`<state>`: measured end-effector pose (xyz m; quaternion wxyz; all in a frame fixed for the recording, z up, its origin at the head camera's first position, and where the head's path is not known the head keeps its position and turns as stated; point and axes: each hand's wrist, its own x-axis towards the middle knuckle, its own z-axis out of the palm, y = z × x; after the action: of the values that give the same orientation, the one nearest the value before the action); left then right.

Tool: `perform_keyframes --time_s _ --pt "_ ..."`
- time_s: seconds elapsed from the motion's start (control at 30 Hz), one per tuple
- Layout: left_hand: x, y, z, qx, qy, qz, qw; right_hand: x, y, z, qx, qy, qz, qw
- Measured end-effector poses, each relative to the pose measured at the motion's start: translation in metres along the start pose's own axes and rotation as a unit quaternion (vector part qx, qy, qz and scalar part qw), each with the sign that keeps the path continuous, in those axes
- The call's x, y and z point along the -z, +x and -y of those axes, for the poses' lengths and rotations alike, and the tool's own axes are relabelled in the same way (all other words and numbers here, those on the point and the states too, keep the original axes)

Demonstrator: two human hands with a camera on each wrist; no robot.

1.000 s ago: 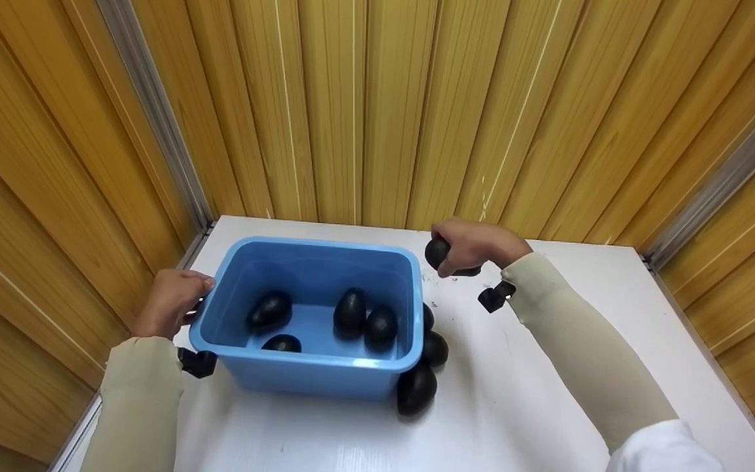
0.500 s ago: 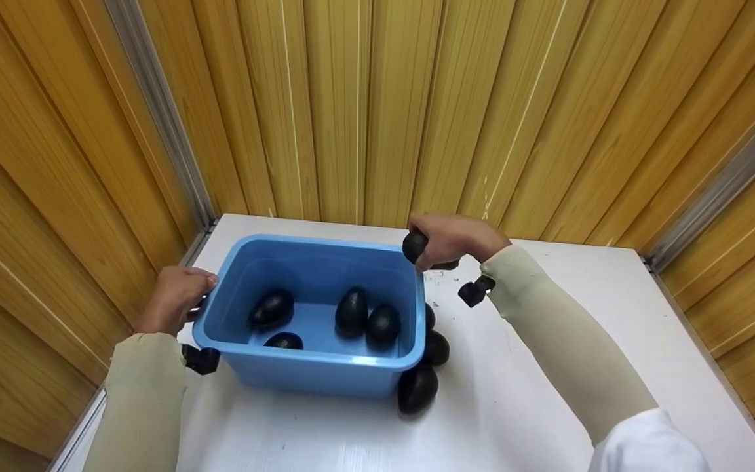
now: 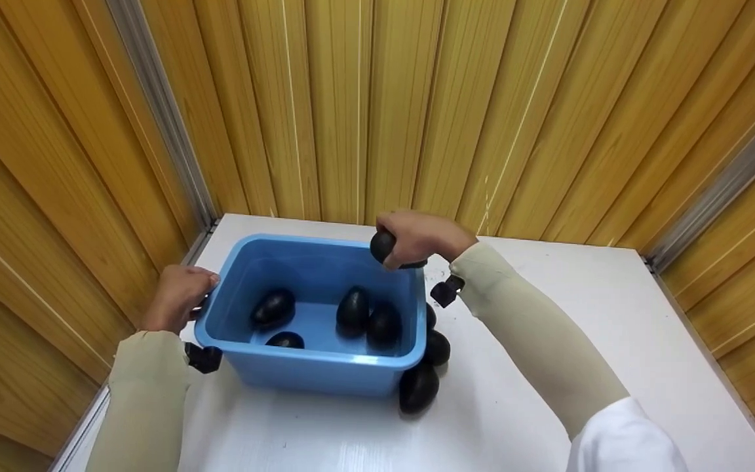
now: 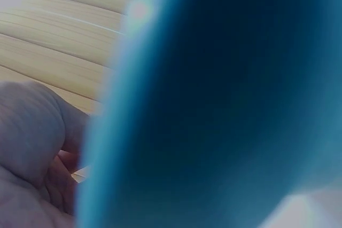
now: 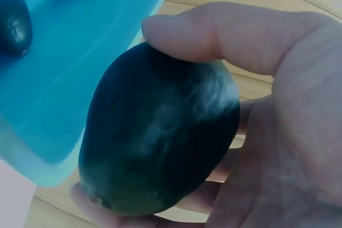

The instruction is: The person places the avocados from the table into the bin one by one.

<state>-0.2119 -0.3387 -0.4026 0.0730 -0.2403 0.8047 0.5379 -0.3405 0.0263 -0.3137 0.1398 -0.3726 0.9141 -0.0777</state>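
Observation:
My right hand [image 3: 420,237] grips a dark avocado [image 5: 160,137], with the thumb on one side and the fingers curled round the other. In the head view this hand is over the back right corner of a blue plastic tub [image 3: 312,380]. The left hand [image 3: 179,295] is at the tub's left rim, thumb on top and fingers curled beneath, mostly hidden. Several avocados lie inside the tub, among them one avocado [image 3: 274,308] at the left and another avocado [image 3: 353,312] near the middle. The left wrist view is mostly filled by the blurred tub wall [image 4: 214,105].
Against the tub's right side lie 3 more avocados, the nearest avocado [image 3: 419,389] by the front corner. A white table [image 3: 535,367] carries everything. Wood-patterned panels [image 3: 390,111] rise behind it and at both sides.
My right hand has moved left with the avocado, from beside the tub to above its back right corner. The left hand keeps its place on the rim.

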Motion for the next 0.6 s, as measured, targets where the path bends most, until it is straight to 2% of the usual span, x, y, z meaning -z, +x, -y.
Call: perform_keyframes --time_s 0.37,0.6 --pt "0.0 -0.001 0.002 -0.008 0.012 -0.016 0.9998 -0.012 0.02 0.027 0.001 0.03 -0.004 1.0" --pt "0.001 -0.003 -0.001 -0.008 0.013 -0.009 0.9999 -0.014 0.026 0.038 0.015 0.047 -0.018 0.999"
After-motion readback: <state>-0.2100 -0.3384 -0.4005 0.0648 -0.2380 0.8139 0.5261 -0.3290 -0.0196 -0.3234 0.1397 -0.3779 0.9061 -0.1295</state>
